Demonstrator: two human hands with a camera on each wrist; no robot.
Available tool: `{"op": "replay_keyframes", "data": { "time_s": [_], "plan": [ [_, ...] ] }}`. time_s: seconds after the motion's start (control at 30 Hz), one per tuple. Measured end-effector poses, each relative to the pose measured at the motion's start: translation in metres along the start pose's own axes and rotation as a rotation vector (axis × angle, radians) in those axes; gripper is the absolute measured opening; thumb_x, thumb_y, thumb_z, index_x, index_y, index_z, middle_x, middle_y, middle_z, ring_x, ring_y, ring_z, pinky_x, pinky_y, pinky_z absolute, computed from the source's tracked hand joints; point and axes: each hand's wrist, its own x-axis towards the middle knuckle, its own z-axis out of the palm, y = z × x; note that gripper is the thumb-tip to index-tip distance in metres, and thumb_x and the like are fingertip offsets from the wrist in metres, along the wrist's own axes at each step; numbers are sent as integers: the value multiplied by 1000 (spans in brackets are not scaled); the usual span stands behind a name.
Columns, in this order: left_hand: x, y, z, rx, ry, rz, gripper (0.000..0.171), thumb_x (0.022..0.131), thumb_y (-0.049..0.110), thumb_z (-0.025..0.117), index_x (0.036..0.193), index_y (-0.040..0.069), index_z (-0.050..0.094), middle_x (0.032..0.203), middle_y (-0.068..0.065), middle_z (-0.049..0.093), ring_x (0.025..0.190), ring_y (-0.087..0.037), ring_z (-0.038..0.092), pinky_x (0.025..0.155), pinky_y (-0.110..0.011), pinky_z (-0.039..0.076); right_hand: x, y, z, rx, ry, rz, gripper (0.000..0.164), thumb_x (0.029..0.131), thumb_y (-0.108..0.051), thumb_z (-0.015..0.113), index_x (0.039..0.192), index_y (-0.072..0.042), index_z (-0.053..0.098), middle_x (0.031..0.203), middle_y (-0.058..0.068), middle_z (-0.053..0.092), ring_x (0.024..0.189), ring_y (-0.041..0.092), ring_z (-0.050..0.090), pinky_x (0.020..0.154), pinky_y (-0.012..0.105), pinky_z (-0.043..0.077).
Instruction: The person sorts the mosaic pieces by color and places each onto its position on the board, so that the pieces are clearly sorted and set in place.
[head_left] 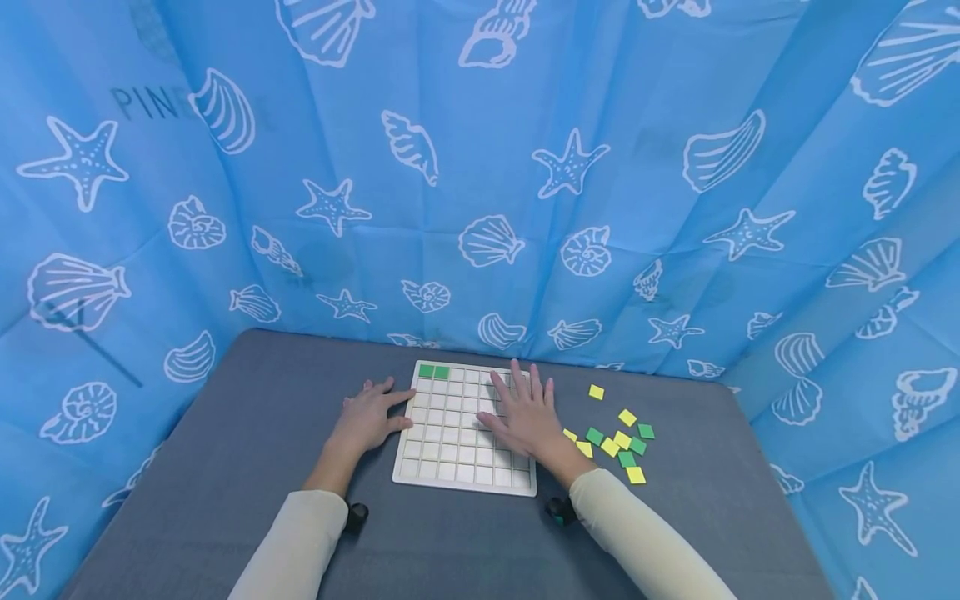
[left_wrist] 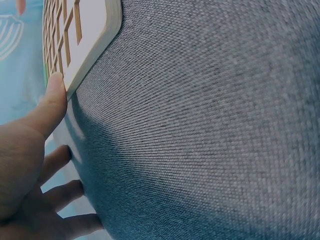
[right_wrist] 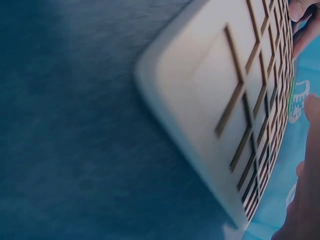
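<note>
A white square grid board (head_left: 450, 457) lies on the grey table, with two green square tiles (head_left: 434, 372) side by side in its far left corner. At the board's left edge is my left hand (head_left: 363, 419), its thumb and index finger touching the rim and the other fingers spread on the cloth. In the left wrist view the thumb (left_wrist: 52, 102) rests against the board's edge. My right hand (head_left: 528, 417) spreads its fingers over the board's right side and hides several cells. Whether it presses the board or hovers cannot be told.
Several loose yellow tiles (head_left: 627, 417) and green tiles (head_left: 646, 431) lie scattered on the table (head_left: 465, 542) to the right of the board, near the right wrist. A blue curtain (head_left: 480, 167) with white shells and starfish hangs behind the table and along both sides.
</note>
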Motion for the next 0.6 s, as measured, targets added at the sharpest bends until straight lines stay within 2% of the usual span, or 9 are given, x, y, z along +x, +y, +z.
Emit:
{"op": "replay_keyframes", "data": {
  "time_s": [0.3, 0.6],
  "plan": [
    [0, 0, 1, -7, 3, -8, 60, 96, 41, 69, 152, 26, 51, 163, -22, 36, 150, -56, 27, 109, -81, 29, -13, 25, 3, -6, -21, 27, 82, 100, -70, 40, 165, -23, 22, 174, 15, 5, 159, 48, 1, 123, 73, 1],
    [0, 0, 0, -4, -4, 3, 60, 97, 41, 68, 152, 26, 51, 164, -21, 35, 150, -56, 27, 109, -81, 29, -26, 50, 0, 2, 23, 55, 82, 100, -68, 42, 165, -22, 21, 173, 18, 6, 158, 49, 3, 122, 75, 1]
  ]
}}
